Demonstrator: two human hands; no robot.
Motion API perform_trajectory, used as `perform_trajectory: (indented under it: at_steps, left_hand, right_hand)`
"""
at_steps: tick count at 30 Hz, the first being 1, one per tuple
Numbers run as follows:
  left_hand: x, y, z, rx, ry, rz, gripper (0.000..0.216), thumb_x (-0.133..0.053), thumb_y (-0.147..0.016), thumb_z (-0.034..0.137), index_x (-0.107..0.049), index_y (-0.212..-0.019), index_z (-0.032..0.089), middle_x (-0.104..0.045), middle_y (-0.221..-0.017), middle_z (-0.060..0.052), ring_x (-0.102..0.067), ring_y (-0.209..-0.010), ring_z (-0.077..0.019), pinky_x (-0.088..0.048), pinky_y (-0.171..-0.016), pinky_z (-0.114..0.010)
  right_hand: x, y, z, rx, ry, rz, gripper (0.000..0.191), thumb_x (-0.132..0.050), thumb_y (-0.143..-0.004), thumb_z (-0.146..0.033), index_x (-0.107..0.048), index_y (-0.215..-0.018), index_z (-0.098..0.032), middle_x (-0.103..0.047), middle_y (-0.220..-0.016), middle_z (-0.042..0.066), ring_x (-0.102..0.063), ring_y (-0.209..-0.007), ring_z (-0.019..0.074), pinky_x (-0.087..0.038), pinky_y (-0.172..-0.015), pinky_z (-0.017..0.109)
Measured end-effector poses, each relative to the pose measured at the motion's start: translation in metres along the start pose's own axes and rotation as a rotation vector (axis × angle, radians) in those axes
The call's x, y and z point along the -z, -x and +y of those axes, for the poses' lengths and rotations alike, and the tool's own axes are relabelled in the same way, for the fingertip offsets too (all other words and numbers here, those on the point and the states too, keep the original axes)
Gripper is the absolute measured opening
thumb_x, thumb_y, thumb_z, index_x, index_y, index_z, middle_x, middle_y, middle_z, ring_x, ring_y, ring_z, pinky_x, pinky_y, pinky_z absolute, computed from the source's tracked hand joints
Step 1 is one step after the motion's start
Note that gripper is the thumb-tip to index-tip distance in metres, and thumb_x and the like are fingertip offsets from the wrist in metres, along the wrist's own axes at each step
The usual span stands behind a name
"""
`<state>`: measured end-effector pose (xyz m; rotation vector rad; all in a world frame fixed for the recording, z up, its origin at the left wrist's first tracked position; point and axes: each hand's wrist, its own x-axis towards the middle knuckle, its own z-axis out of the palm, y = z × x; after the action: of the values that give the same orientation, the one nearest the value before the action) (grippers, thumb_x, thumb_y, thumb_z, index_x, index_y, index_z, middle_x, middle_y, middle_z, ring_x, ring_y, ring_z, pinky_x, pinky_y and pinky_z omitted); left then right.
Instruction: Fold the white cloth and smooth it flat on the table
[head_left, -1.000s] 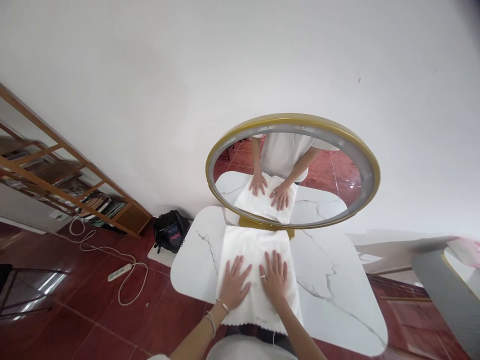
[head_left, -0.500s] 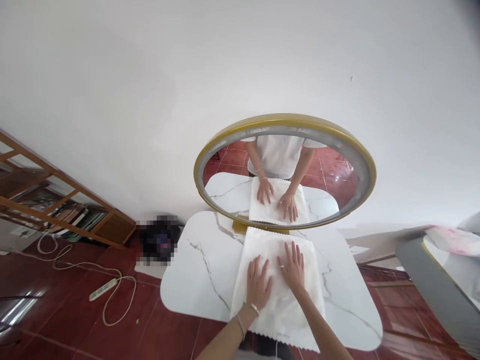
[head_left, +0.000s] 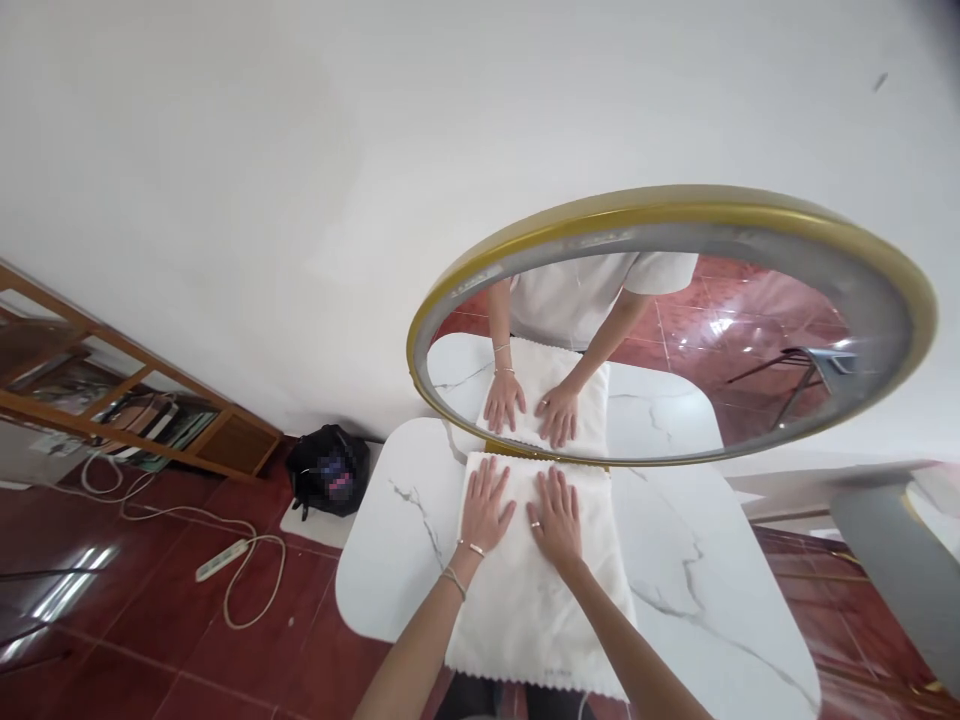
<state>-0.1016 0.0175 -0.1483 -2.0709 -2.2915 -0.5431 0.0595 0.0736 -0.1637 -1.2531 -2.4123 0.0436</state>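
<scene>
A white towel with a scalloped near edge lies spread on a white marble-look table. My left hand and my right hand rest flat on the towel's far part, side by side, fingers stretched out and pointing away from me. There is a ring on my right hand and bracelets on my left wrist. Just beyond the towel stands an oval gold-framed mirror, which reflects both hands and the towel.
A black bag sits on the red tiled floor to the table's left. A white power strip with its cord lies further left, below a wooden shelf. Grey furniture stands at the right.
Both hands have slid forward over the towel toward the mirror. The view has also shifted, so the mirror looks larger and nearer.
</scene>
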Motion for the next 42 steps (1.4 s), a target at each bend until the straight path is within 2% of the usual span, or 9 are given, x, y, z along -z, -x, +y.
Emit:
perform_trajectory:
  at_steps: [6, 11, 16, 21, 25, 31, 34, 37, 42]
  left_hand:
    - [0.027, 0.017, -0.081, 0.122, -0.094, 0.014, 0.062, -0.044, -0.089, 0.041, -0.026, -0.146, 0.024, -0.019, -0.155, -0.007, -0.018, -0.142, -0.0256, -0.026, -0.113, -0.043]
    - [0.043, 0.018, -0.132, 0.172, -0.157, -0.015, 0.061, -0.042, -0.090, 0.042, -0.026, -0.146, 0.025, -0.022, -0.154, -0.006, -0.018, -0.142, -0.0252, -0.027, -0.112, -0.045]
    - [0.044, -0.016, -0.162, 0.130, -0.152, -0.067, 0.059, -0.040, -0.091, 0.045, -0.030, -0.145, 0.023, -0.021, -0.155, -0.006, -0.016, -0.143, -0.0243, -0.023, -0.114, -0.044]
    - [0.044, -0.059, -0.186, 0.116, -0.147, -0.140, 0.058, -0.039, -0.091, 0.045, -0.032, -0.144, 0.021, -0.024, -0.154, -0.007, -0.018, -0.143, -0.0252, -0.021, -0.114, -0.044]
    - [0.046, -0.060, -0.199, 0.180, -0.133, -0.155, 0.057, -0.034, -0.093, 0.046, -0.031, -0.144, 0.021, -0.027, -0.153, -0.007, -0.022, -0.141, -0.0259, -0.023, -0.113, -0.046]
    - [0.060, 0.012, -0.207, 0.270, -0.062, -0.055, 0.058, -0.032, -0.094, 0.046, -0.026, -0.145, 0.020, -0.017, -0.156, -0.009, -0.020, -0.142, -0.0263, -0.029, -0.112, -0.045]
    - [0.069, 0.065, -0.196, 0.326, -0.062, -0.004, 0.057, -0.031, -0.095, 0.043, -0.027, -0.145, 0.018, -0.019, -0.155, -0.011, -0.024, -0.141, -0.0263, -0.032, -0.110, -0.043]
    - [0.073, 0.119, -0.176, 0.418, -0.097, 0.042, 0.055, -0.032, -0.095, 0.043, -0.033, -0.143, 0.017, -0.026, -0.153, -0.013, -0.027, -0.139, -0.0272, -0.034, -0.109, -0.043]
    - [0.069, 0.176, -0.137, 0.579, -0.163, 0.166, 0.048, -0.030, -0.096, 0.037, -0.041, -0.140, 0.020, -0.034, -0.149, -0.013, -0.026, -0.140, -0.0271, -0.031, -0.109, -0.047]
  right_hand:
    - [-0.016, -0.021, -0.073, 0.098, -0.119, -0.037, 0.070, -0.037, -0.094, -0.030, 0.003, -0.150, -0.018, -0.008, -0.156, 0.011, -0.010, -0.143, 0.0276, -0.023, -0.111, 0.049]
    - [-0.021, -0.019, -0.098, 0.125, -0.140, -0.077, 0.071, -0.036, -0.094, -0.033, 0.004, -0.149, -0.012, -0.018, -0.154, 0.012, -0.013, -0.142, 0.0271, -0.022, -0.112, 0.048]
    - [-0.036, -0.049, -0.106, 0.076, -0.092, -0.108, 0.065, -0.035, -0.093, -0.032, -0.011, -0.149, -0.008, -0.019, -0.154, 0.014, -0.012, -0.142, 0.0286, -0.018, -0.112, 0.049]
    - [-0.057, -0.102, -0.120, -0.066, -0.077, -0.252, 0.056, -0.032, -0.093, -0.034, -0.034, -0.141, -0.003, -0.038, -0.144, 0.019, -0.026, -0.135, 0.0323, -0.017, -0.110, 0.051]
    - [-0.070, -0.125, -0.132, -0.071, -0.083, -0.313, 0.057, -0.030, -0.095, -0.036, -0.032, -0.142, -0.004, -0.045, -0.137, 0.022, -0.034, -0.129, 0.0354, -0.016, -0.107, 0.057]
    - [-0.068, -0.095, -0.157, 0.124, -0.161, -0.280, 0.057, -0.035, -0.094, -0.039, -0.028, -0.145, -0.014, -0.020, -0.153, 0.017, -0.012, -0.140, 0.0342, -0.008, -0.109, 0.059]
    - [-0.055, -0.051, -0.170, 0.296, -0.249, -0.251, 0.047, -0.033, -0.096, -0.029, -0.038, -0.140, -0.015, -0.033, -0.147, 0.017, -0.021, -0.138, 0.0317, -0.008, -0.110, 0.061]
    - [-0.029, -0.002, -0.178, 0.471, -0.328, -0.324, 0.042, -0.035, -0.096, -0.028, -0.046, -0.135, -0.022, -0.050, -0.135, 0.012, -0.038, -0.130, 0.0256, -0.013, -0.113, 0.054]
    - [0.026, 0.049, -0.173, 0.616, -0.499, -0.620, 0.073, -0.038, -0.086, -0.067, -0.020, -0.147, -0.032, 0.001, -0.156, 0.011, -0.003, -0.142, 0.0365, -0.002, -0.109, 0.066]
